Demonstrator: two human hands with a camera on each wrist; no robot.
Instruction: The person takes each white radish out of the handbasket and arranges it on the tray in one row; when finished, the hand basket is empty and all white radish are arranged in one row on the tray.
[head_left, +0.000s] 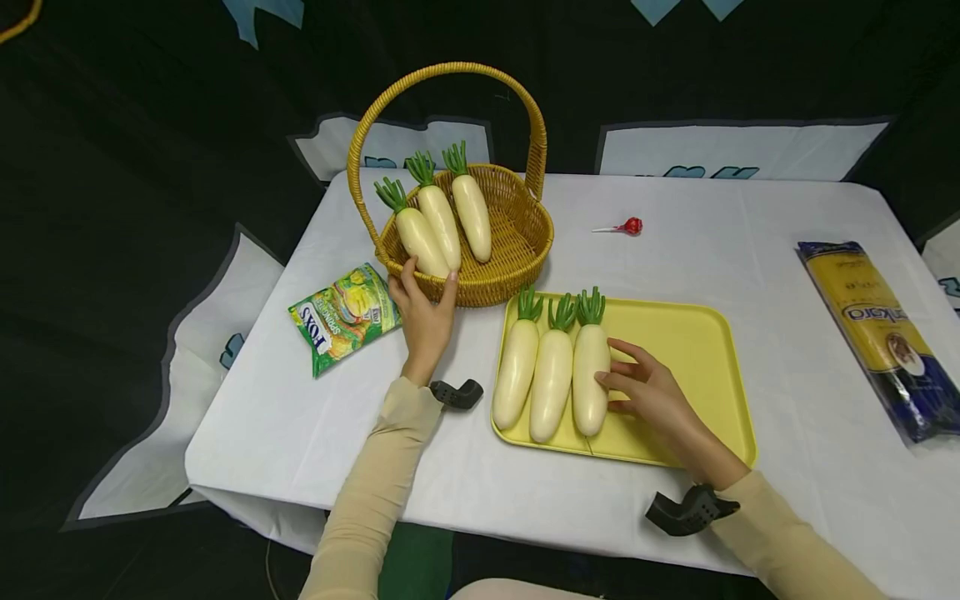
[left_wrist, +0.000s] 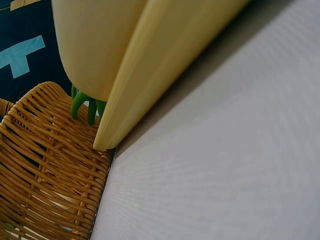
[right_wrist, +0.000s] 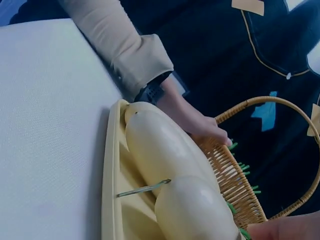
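Observation:
My left hand is at the near rim of the wicker basket, its thumb and forefinger on either side of the lower end of a white radish. Two more white radishes with green tops lie beside it. On the yellow tray, three white radishes lie side by side, tops away from me. The fingers of my right hand touch the right side of the rightmost radish, thumb at its edge. Part of the right hand shows at the right wrist view's lower corner.
A green Fox's candy bag lies left of the basket. Behind the tray is a red lollipop. A yellow and blue pasta packet lies on the white tablecloth at the right. The basket's tall handle arches above it.

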